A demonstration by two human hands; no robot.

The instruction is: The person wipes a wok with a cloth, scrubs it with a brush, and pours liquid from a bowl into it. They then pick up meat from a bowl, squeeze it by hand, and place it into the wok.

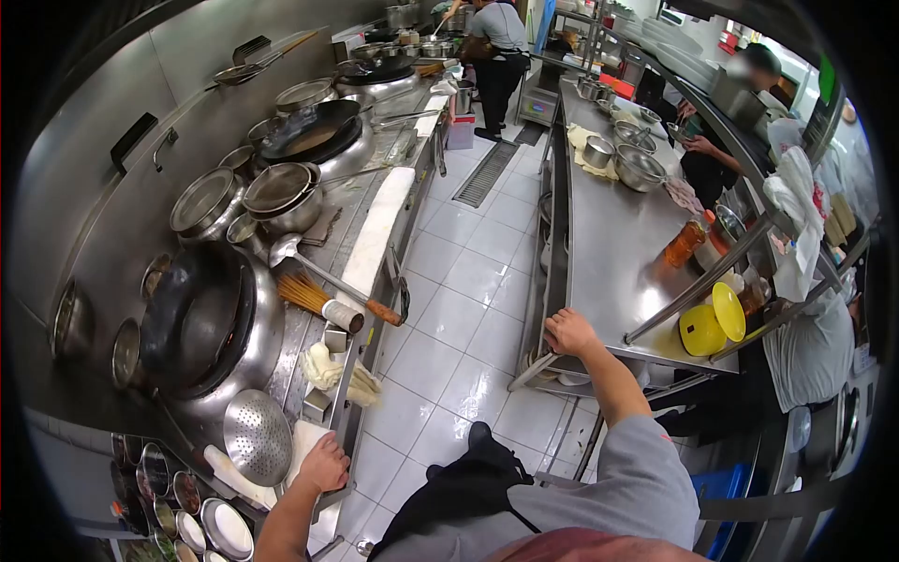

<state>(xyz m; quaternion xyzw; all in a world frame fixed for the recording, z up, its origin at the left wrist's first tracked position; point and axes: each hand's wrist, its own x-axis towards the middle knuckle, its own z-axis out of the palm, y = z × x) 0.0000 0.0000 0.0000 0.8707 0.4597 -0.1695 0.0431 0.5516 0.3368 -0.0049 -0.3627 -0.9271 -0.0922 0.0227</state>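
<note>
Fingers (558, 328) of the right hand (568, 332) curl over the edge of the steel table (609, 253) — the left hand (325, 462) rests on a white cloth (302, 438) by the skimmer (257, 436), grip unclear. Seemingly braced between the two; moving on calls for letting go.

No text, number or brand is legible. White plastic bags (796, 201), hanging well beyond and to the right of the fingers (554, 339) of the right hand (569, 332), carry red print too blurred to read. A green rectangular panel (827, 80), far past those fingers at the upper right edge, shows no resolvable characters. The amber plastic bottle (684, 245) stands ahead of the fingers on the stainless-steel counter (609, 244); its surface is too small to read.
</note>
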